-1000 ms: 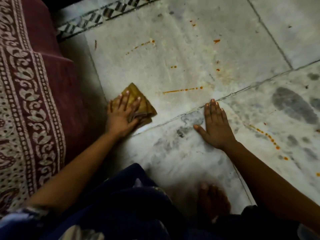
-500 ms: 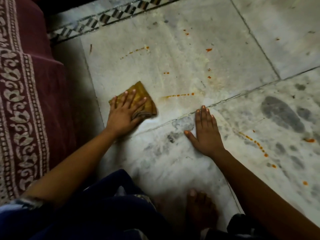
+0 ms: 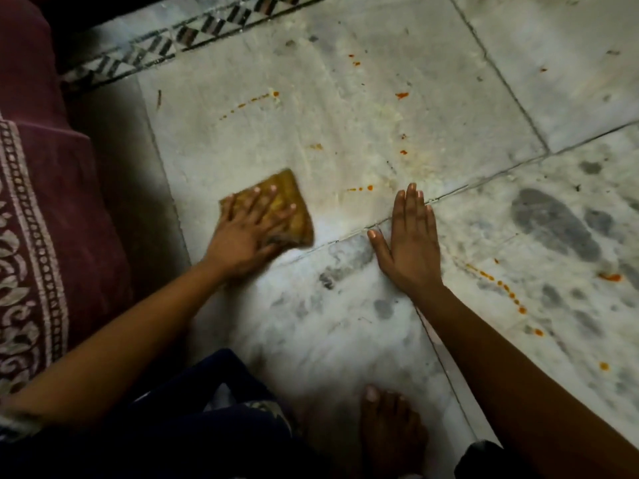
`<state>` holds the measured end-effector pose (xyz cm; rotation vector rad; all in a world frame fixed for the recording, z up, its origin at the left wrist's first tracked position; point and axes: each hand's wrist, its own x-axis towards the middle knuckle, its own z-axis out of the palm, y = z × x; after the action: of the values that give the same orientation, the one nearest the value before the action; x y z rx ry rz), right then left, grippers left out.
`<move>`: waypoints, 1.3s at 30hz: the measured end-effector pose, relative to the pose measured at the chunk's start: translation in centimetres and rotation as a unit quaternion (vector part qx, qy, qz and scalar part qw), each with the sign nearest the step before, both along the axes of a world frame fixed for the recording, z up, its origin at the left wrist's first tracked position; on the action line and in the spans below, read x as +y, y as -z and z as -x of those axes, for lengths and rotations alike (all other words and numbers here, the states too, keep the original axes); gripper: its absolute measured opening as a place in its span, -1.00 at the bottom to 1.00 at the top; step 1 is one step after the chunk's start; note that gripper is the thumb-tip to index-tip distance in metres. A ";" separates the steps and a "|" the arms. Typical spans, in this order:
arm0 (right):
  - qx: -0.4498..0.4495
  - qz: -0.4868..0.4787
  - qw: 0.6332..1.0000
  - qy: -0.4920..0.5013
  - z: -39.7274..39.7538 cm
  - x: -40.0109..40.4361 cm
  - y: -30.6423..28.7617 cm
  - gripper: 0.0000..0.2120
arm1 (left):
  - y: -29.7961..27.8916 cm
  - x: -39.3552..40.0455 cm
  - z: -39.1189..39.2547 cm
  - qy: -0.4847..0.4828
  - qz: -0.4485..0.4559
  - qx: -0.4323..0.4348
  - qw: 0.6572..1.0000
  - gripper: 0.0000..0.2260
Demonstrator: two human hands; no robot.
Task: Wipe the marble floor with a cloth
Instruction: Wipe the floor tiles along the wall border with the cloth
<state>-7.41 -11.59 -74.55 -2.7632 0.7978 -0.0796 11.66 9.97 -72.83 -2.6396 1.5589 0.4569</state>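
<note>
Fingers (image 3: 264, 202) of the left hand (image 3: 249, 233) lie spread, pressing the folded mustard-yellow cloth (image 3: 292, 210) flat on the pale veined marble floor (image 3: 363, 126), while rightward the right hand (image 3: 409, 243) braces palm-down, fingers together, and orange splatter spots (image 3: 501, 283) beyond suggest much wiping remains.

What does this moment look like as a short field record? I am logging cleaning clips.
setting: marble floor with orange spots and grey smudges
cloth: yellow cloth, flat on the floor
left hand: left hand pressed flat on the cloth, fingers spread
right hand: right hand flat on bare floor, across a tile joint
nearest spots: short orange trail just beyond the cloth
left side: maroon patterned fabric
foot: bare foot
</note>
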 end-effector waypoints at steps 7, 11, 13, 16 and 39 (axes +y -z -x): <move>0.017 0.000 0.999 0.047 -0.8 -0.6 1.4 -0.23 | -0.2 -10.4 -6.3 -0.139 -0.031 0.016 0.990 -0.43; 0.004 -0.005 0.999 0.053 -0.8 -0.5 1.8 -0.25 | 0.4 -11.9 -0.9 -0.006 -0.025 -0.012 1.000 -0.40; 0.000 -0.006 0.998 0.056 -1.0 -0.6 1.9 -0.25 | 0.6 -9.0 0.1 0.059 -0.008 -0.015 0.998 -0.37; -0.004 -0.003 0.998 0.060 -0.8 -0.4 1.9 -0.25 | -0.2 -5.2 -2.5 0.048 -0.015 -0.001 0.999 -0.31; 0.012 0.008 0.998 0.057 -0.9 -0.5 1.7 -0.25 | 0.7 -16.8 -1.9 -0.009 0.008 -0.018 1.000 -0.36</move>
<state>-6.53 -12.13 -76.27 -2.7366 0.9644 -0.0739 13.54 -6.79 -73.55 -2.6599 1.5369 0.3962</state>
